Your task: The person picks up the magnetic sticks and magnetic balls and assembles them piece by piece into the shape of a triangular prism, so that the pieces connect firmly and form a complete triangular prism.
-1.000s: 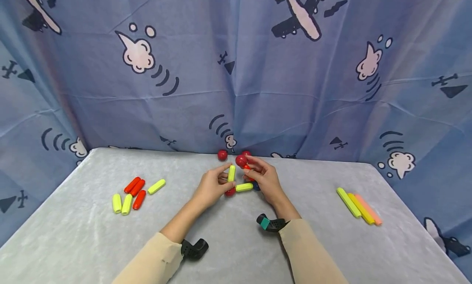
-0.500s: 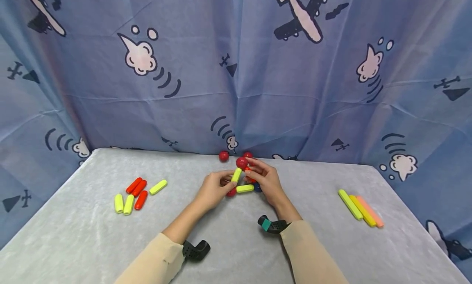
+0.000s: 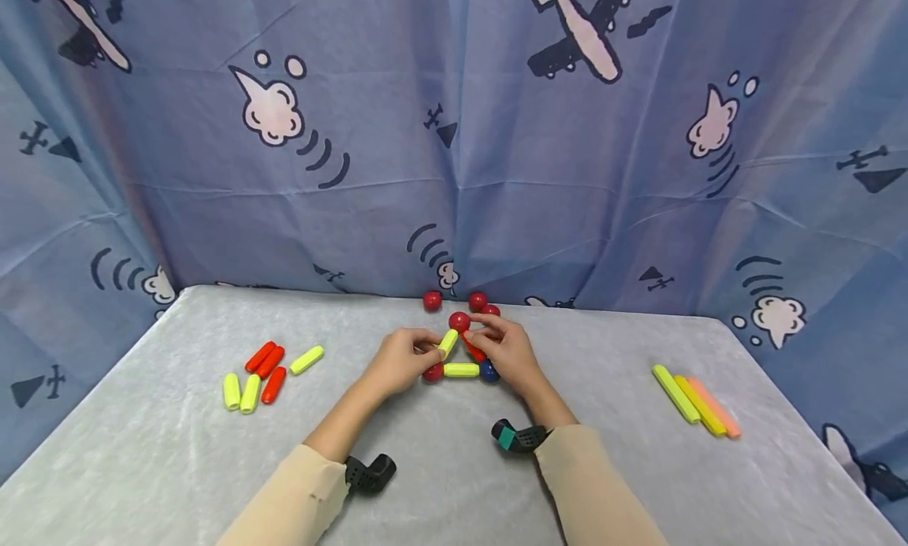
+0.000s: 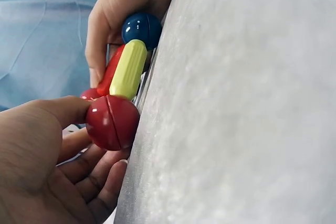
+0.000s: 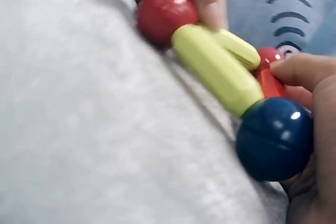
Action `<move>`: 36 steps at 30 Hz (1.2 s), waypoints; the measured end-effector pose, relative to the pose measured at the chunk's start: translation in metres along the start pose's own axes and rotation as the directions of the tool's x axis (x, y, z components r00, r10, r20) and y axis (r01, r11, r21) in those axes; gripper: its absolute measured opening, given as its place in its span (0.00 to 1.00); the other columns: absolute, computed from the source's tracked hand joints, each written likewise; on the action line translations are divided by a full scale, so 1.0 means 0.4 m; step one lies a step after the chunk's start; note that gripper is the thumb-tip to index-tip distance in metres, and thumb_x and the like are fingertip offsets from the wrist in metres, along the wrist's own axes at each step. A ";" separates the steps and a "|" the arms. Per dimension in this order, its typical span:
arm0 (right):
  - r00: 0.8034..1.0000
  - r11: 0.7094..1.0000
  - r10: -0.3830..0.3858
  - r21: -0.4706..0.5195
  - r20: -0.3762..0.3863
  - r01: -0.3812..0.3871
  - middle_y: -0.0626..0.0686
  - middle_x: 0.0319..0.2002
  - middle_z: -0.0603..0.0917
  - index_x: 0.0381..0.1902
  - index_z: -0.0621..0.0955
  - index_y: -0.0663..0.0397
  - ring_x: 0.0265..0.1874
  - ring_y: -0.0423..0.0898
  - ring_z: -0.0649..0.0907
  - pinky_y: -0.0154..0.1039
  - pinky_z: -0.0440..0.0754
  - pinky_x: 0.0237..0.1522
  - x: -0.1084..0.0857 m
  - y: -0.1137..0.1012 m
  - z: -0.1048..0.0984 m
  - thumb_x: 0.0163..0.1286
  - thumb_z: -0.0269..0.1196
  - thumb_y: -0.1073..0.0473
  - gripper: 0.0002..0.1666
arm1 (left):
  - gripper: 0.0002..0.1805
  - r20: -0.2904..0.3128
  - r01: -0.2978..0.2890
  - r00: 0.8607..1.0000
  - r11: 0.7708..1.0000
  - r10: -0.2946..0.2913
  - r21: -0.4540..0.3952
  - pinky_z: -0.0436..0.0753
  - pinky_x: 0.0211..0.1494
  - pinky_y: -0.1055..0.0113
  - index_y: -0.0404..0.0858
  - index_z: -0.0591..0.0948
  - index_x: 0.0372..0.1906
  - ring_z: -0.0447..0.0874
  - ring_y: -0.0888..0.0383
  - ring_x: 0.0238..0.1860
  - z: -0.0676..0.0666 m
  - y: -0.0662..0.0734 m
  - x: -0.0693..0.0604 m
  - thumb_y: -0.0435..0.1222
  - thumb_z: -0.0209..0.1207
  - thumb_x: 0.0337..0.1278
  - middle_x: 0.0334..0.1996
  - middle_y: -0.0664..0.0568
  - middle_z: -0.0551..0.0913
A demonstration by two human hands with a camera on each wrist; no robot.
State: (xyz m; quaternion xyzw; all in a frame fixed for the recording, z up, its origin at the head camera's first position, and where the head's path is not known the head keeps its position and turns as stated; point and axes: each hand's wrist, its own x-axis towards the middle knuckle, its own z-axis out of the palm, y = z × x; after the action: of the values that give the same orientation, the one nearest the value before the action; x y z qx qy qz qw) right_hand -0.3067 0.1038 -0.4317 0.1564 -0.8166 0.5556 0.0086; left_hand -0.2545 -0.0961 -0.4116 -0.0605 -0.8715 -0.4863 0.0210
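A triangle of magnetic rods and balls lies between the hands in the head view. Its near side is a yellow-green rod (image 3: 462, 370) between a red ball (image 4: 113, 123) and a blue ball (image 5: 275, 139). My left hand (image 3: 400, 362) pinches the left yellow-green rod (image 3: 448, 343), close to that red ball. On the other side my right hand (image 3: 507, 349) pinches a red rod (image 3: 473, 347), partly covered by the fingers. Both slanting rods meet at the far red ball (image 3: 459, 321). Fingertips hide part of the left rod in the right wrist view.
Several red rods (image 3: 273, 385) and yellow-green rods (image 3: 251, 394) lie at the left. Longer green, yellow (image 3: 700, 406) and orange sticks lie at the right. Loose red balls (image 3: 432, 300) sit along the far table edge, before a blue patterned curtain (image 3: 355, 136).
The left rod has swung from pointing straight away to slanting right, and its far end now meets the far red ball. The whole triangle has shifted slightly left and nearer with both hands.
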 end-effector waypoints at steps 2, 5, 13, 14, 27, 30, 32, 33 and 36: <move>1.000 0.998 0.010 -0.068 -0.012 -0.011 0.57 0.46 0.90 0.60 0.83 0.51 0.45 0.46 0.87 0.32 0.82 0.48 0.000 -0.002 0.006 0.69 0.68 0.55 0.22 | 0.13 0.005 0.009 1.000 1.000 -0.009 0.015 0.82 0.40 0.69 0.35 0.88 0.49 0.86 0.58 0.38 -0.005 0.001 0.001 0.35 0.66 0.61 0.37 0.47 0.90; 1.000 0.993 0.004 -0.116 -0.028 -0.008 0.55 0.45 0.90 0.57 0.85 0.50 0.45 0.48 0.85 0.35 0.81 0.48 0.000 -0.006 0.010 0.69 0.67 0.55 0.19 | 0.13 0.008 0.025 1.000 0.999 -0.025 0.040 0.81 0.40 0.69 0.35 0.87 0.49 0.85 0.60 0.38 -0.012 0.001 0.003 0.36 0.65 0.62 0.37 0.48 0.90; 0.999 0.994 -0.047 -0.095 0.001 0.047 0.56 0.43 0.89 0.50 0.87 0.53 0.39 0.46 0.82 0.34 0.79 0.45 0.000 -0.011 0.013 0.69 0.67 0.59 0.13 | 0.13 0.030 0.043 0.999 0.997 -0.045 0.069 0.81 0.42 0.67 0.36 0.87 0.48 0.83 0.60 0.37 -0.033 -0.004 -0.003 0.38 0.65 0.63 0.36 0.49 0.90; 0.999 0.994 -0.053 -0.090 0.004 0.053 0.56 0.43 0.89 0.49 0.87 0.53 0.39 0.46 0.82 0.34 0.79 0.44 0.000 -0.010 0.014 0.69 0.66 0.59 0.13 | 0.13 0.033 0.040 0.999 0.997 -0.043 0.071 0.81 0.43 0.67 0.36 0.87 0.48 0.84 0.59 0.37 -0.037 -0.005 -0.004 0.38 0.65 0.63 0.36 0.49 0.90; 1.000 1.000 -0.014 -0.028 -0.022 0.013 0.57 0.34 0.86 0.45 0.88 0.56 0.31 0.43 0.78 0.30 0.78 0.36 -0.019 -0.006 0.028 0.71 0.64 0.61 0.09 | 0.12 0.061 0.013 0.998 0.999 -0.015 0.043 0.79 0.42 0.69 0.36 0.87 0.49 0.82 0.61 0.37 -0.051 -0.045 -0.020 0.37 0.63 0.64 0.37 0.50 0.89; 0.999 0.999 -0.021 -0.028 -0.032 0.020 0.57 0.35 0.86 0.45 0.88 0.58 0.31 0.41 0.77 0.29 0.77 0.36 -0.022 -0.006 0.029 0.71 0.65 0.61 0.10 | 0.13 0.069 0.005 0.998 0.999 -0.008 0.052 0.79 0.42 0.68 0.38 0.87 0.50 0.81 0.60 0.39 -0.055 -0.053 -0.020 0.39 0.62 0.66 0.41 0.50 0.89; 0.999 0.999 -0.025 -0.033 -0.028 0.024 0.58 0.35 0.87 0.45 0.88 0.59 0.32 0.41 0.77 0.29 0.77 0.36 -0.022 -0.005 0.027 0.71 0.65 0.62 0.10 | 0.13 0.088 0.014 0.996 0.999 -0.019 0.049 0.79 0.40 0.68 0.39 0.87 0.51 0.80 0.60 0.38 -0.060 -0.057 -0.021 0.40 0.61 0.67 0.42 0.50 0.88; 0.999 0.999 -0.025 -0.038 -0.024 0.024 0.58 0.35 0.87 0.45 0.88 0.59 0.32 0.41 0.77 0.29 0.77 0.36 -0.022 -0.004 0.025 0.71 0.65 0.62 0.10 | 0.14 0.100 0.020 0.995 0.999 -0.024 0.044 0.79 0.39 0.68 0.39 0.87 0.51 0.80 0.60 0.38 -0.063 -0.057 -0.020 0.40 0.60 0.68 0.43 0.50 0.88; 1.000 0.998 0.007 -0.057 0.017 -0.006 0.57 0.40 0.88 0.47 0.88 0.57 0.35 0.42 0.80 0.31 0.79 0.41 -0.017 -0.009 0.003 0.72 0.64 0.60 0.11 | 0.15 0.135 0.036 0.990 0.999 -0.039 0.022 0.81 0.37 0.67 0.37 0.86 0.54 0.80 0.59 0.35 -0.070 -0.049 -0.014 0.39 0.59 0.69 0.40 0.49 0.87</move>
State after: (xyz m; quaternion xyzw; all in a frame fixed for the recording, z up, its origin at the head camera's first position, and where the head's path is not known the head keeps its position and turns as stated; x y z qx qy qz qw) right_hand -0.2991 0.1031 -0.4303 0.1581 -0.8326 0.5309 0.0041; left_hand -0.2522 -0.1307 -0.4140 -0.0765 -0.8767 -0.4726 -0.0466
